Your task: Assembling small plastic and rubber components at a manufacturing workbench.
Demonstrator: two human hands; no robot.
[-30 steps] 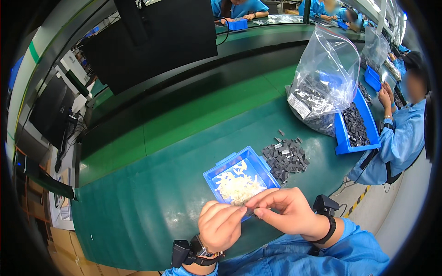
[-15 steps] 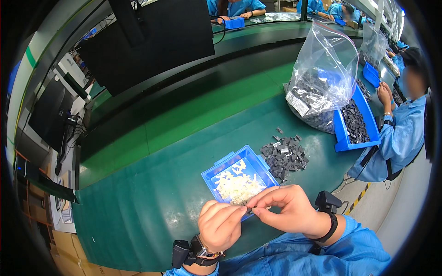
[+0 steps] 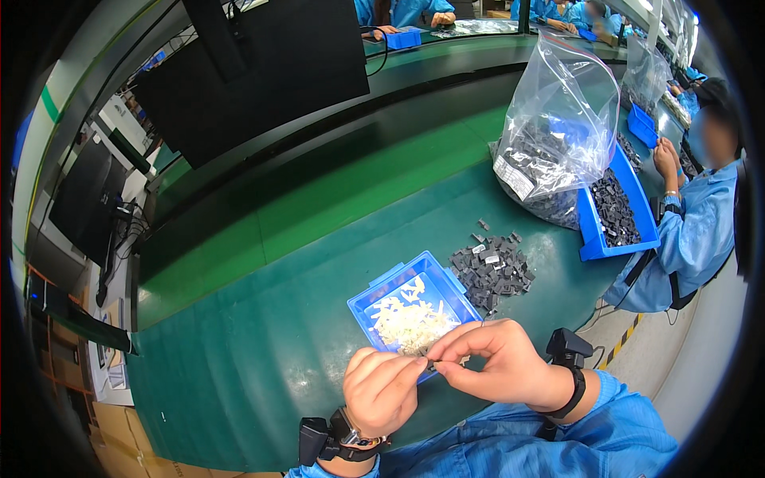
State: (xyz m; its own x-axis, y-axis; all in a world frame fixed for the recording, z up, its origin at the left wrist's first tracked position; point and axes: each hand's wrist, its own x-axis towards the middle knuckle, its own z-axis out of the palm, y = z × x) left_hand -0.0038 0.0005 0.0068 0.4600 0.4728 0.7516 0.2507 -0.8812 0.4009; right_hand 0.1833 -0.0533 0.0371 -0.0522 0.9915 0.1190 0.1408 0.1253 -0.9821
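Note:
My left hand and my right hand meet over the near edge of a shallow blue tray. Both are closed in a pinch on one small dark part, mostly covered by the fingertips. Inside the tray lies a heap of small pale strips and bits. Just beyond my right hand, on the green mat, is a loose pile of small dark grey parts, a few with lighter faces.
A clear plastic bag of dark parts stands beside a blue bin holding more of them. A co-worker sits at the right. A green conveyor belt runs behind the mat; a black monitor hangs above it.
My hands keep nearly the same place and the same pinch, with only a slight shift at the fingertips. The belt's seam has moved a little to the right.

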